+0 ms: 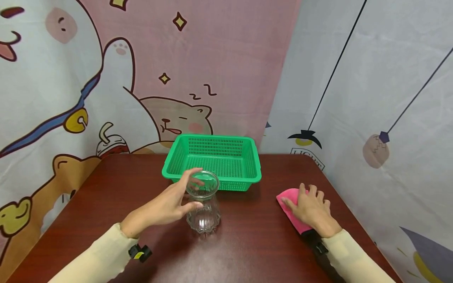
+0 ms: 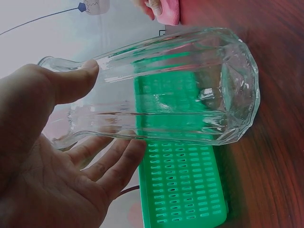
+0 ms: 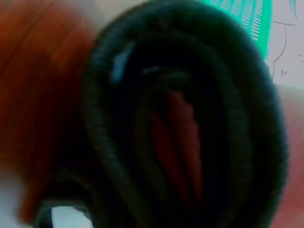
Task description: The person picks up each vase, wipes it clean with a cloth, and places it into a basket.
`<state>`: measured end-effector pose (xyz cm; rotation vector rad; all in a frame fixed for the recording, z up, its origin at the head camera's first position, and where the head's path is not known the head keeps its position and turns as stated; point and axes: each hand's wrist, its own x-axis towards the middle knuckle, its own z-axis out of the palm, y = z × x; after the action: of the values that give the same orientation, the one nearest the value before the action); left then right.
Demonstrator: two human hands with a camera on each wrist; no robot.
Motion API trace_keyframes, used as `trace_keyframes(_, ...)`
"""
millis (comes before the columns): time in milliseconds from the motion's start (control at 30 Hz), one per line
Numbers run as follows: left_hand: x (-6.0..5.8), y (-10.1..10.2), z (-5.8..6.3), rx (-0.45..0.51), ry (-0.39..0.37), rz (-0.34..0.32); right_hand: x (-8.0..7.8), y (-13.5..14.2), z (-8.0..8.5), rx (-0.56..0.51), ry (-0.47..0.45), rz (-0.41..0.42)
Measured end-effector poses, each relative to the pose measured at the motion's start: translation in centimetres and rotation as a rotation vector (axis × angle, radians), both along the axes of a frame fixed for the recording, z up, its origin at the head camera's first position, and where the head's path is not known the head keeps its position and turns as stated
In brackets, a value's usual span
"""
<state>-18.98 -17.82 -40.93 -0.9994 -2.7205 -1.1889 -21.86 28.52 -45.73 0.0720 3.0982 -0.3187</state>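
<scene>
A clear ribbed glass vase [image 1: 207, 214] stands upright on the table, left of its middle. My left hand [image 1: 166, 204] grips it near the neck, thumb in front and fingers behind. In the left wrist view, the thumb lies against the vase [image 2: 180, 95], and the fingers show along its far side. At the right, my right hand [image 1: 313, 210] holds a pink mitt-like cloth piece [image 1: 291, 196] with a dark band, thumb on the pink part and fingers bent over its right side. The right wrist view is filled by the blurred dark rim [image 3: 256, 123] of its opening.
Behind the vase sits a green perforated plastic basket [image 1: 209, 179] at the back of the dark red wooden table [image 1: 247, 236]. A printed cloth backdrop [image 1: 240, 70] hangs behind the table and down its right side. Small black devices [image 1: 139, 252] are strapped at the wrists.
</scene>
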Motion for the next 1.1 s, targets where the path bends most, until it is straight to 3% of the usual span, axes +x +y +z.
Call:
trace_keyframes(633, 0.0, 0.1, -0.1, 0.001, -0.017, -0.002, -0.7, -2.8, 2.3, -0.095, 0.157, 0.110)
trace_keyframes(1100, -0.1, 0.4, 0.3, 0.008, -0.040, -0.005, -3.3, -6.9, 3.3, -0.200, 0.256, 0.260)
